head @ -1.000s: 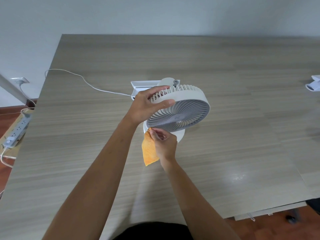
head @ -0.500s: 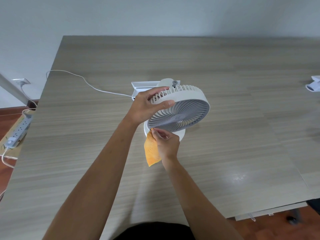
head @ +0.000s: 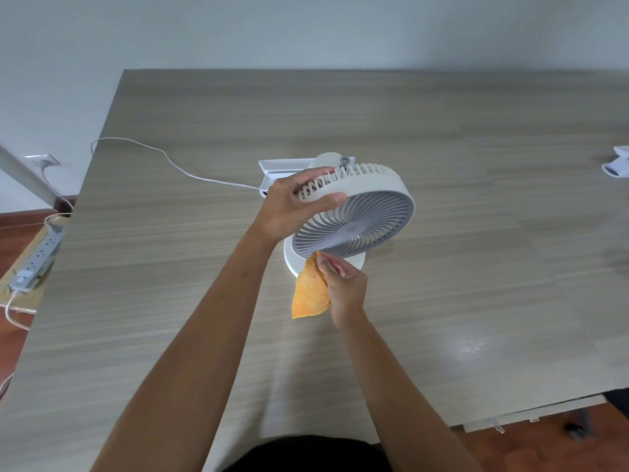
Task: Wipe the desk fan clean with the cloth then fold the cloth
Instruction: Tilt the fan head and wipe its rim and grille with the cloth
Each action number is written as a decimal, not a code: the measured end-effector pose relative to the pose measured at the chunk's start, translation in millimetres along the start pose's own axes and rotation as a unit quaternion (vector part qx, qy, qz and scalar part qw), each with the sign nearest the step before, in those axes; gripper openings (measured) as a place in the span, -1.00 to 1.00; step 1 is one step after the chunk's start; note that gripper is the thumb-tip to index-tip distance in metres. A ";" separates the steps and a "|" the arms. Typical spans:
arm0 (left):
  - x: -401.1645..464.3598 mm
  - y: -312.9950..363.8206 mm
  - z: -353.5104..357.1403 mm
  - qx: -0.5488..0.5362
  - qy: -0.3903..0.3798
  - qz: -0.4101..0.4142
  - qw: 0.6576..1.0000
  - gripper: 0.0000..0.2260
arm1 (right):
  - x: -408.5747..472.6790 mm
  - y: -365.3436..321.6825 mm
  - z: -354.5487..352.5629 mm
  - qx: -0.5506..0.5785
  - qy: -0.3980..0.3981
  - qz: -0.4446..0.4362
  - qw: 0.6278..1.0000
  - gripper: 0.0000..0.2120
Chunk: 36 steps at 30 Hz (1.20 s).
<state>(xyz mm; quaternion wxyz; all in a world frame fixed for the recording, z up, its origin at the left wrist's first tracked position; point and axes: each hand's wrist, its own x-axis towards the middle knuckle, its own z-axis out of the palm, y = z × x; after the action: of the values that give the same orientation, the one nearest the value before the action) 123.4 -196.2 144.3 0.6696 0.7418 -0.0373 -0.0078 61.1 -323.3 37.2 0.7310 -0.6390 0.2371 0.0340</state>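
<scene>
Hands (head: 289,206), cloth (head: 311,291) seemingly unmoved.

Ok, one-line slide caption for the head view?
Left hand steadies desk fan; right hand wipes its lower rim with orange cloth.

Left hand (head: 289,206) on tilted fan (head: 354,216), right hand (head: 343,284) pinching orange cloth (head: 310,291)

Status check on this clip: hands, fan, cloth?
Left hand grips fan rim. Right hand pinches orange cloth at grille's lower edge. Nothing in the way.
</scene>
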 end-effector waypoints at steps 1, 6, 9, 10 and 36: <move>0.2 -0.5 0.0 -0.003 0.002 -0.001 1.000 -0.57 | -0.9 0.6 -0.1 0.000 0.000 -0.008 1.000 -0.92; 1.8 -1.8 -0.4 -0.006 0.008 -0.003 1.000 -0.57 | -5.6 -0.7 9.7 -0.004 0.016 -0.036 0.999 -0.92; 2.6 -2.2 1.0 -0.005 0.012 -0.005 1.000 -0.57 | -10.0 2.4 16.6 -0.034 0.004 -0.053 0.998 -0.92; 2.6 -2.3 1.5 -0.005 0.012 -0.005 1.000 -0.57 | -10.5 2.8 17.2 -0.043 -0.002 -0.055 0.998 -0.92; 9.1 4.9 -8.0 0.027 -0.030 -0.015 0.999 -0.55 | 8.4 -25.8 -14.8 -0.099 0.007 -0.086 0.991 -0.92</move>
<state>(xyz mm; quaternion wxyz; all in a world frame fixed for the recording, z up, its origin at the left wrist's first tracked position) 132.7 -189.4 150.4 0.6477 0.7595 -0.0463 -0.0389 73.2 -344.2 56.5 0.6625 -0.7265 0.1819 -0.0096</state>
